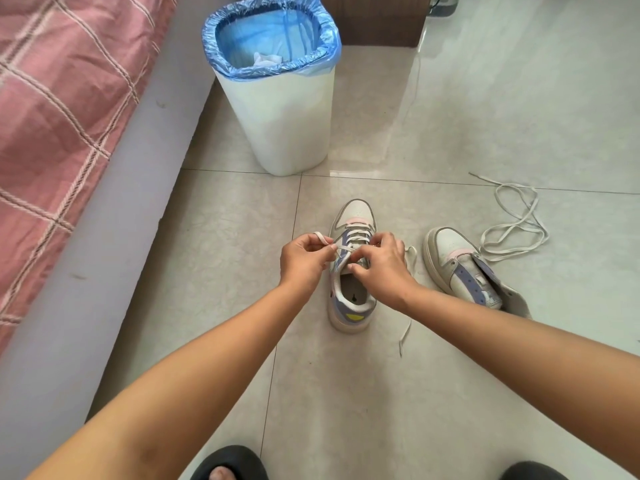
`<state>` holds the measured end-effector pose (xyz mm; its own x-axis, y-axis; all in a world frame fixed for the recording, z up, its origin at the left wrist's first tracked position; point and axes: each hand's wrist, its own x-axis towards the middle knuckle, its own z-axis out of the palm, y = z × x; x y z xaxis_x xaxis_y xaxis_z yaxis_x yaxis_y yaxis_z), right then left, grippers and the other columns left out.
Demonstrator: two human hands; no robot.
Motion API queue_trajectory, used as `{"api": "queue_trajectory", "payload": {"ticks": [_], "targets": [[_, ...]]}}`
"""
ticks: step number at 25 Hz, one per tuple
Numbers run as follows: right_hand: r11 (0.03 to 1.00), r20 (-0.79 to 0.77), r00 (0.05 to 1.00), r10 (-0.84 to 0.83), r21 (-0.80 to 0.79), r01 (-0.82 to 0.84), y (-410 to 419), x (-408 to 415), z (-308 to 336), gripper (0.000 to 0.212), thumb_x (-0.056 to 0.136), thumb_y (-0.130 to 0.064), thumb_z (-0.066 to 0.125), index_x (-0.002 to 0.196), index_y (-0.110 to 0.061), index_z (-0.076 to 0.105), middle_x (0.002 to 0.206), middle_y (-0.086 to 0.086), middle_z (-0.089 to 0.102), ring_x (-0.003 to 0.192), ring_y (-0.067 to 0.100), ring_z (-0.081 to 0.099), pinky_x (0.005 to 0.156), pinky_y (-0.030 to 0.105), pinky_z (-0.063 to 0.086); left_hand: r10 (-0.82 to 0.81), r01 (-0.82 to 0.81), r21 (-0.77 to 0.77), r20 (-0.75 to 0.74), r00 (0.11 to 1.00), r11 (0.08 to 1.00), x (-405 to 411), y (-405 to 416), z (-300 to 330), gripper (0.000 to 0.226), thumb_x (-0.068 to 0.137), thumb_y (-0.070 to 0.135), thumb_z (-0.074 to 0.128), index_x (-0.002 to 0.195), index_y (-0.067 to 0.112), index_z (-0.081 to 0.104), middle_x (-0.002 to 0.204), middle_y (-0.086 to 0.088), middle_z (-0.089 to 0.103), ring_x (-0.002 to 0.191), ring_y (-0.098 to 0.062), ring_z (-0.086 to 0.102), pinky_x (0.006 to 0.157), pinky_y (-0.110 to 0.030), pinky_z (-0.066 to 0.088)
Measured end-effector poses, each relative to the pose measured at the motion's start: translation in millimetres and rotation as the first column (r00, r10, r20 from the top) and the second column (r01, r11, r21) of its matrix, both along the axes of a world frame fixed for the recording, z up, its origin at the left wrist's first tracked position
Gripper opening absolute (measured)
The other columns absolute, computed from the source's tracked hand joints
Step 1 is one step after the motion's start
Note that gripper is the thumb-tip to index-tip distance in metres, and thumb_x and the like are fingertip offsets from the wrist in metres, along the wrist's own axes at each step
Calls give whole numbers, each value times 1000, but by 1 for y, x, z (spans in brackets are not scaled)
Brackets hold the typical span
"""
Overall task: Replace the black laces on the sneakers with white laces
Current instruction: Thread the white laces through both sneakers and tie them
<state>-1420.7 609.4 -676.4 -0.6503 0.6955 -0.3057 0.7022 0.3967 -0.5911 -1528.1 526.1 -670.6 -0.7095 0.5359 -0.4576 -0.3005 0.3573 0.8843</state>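
Head view: lacing up one sneaker [351,271] on the floor [485,116].

Left hand [304,258] pinching one end of the white lace [323,239]; right hand [382,268] curled at the eyelets, likely gripping the other end, fingertips hidden. Might skip a hole or pull one side too short, with the loose tail by the heel so long. Could twist the flat lace too. Second sneaker [464,268] tipped just beside, no lace in it yet, spare white lace [516,226] coiled behind. Bin [284,133] and bed [52,116] well clear, nothing blocking.
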Motion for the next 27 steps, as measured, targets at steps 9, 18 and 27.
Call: {"api": "queue_trajectory", "payload": {"ticks": [9,18,27], "targets": [[998,1,999,-39,-39,39,-2,-3,0,17,88,-30,62,99,-19,69,129,6,35,126,23,25,108,32,24,-168,165,-37,-107,980,986,-3,0,-4,7,80,0,70,80,4,65,76,-3,66,61,3,61,58,-9,46],[995,20,996,-83,-59,84,-3,-7,-3,15,89,-27,61,94,-16,69,127,7,35,124,24,28,105,31,27,-402,361,-186,-291,868,914,3,-14,-11,16,90,19,62,102,11,68,93,5,58,87,-10,59,78,-23,48],[877,118,913,391,254,-408,-14,36,23,24,85,-3,51,103,-18,56,125,9,37,117,32,34,89,40,28,-394,272,-325,-406,824,905,25,-20,-37,25,92,17,54,116,16,63,90,-6,58,93,-27,58,78,-30,46]]}}
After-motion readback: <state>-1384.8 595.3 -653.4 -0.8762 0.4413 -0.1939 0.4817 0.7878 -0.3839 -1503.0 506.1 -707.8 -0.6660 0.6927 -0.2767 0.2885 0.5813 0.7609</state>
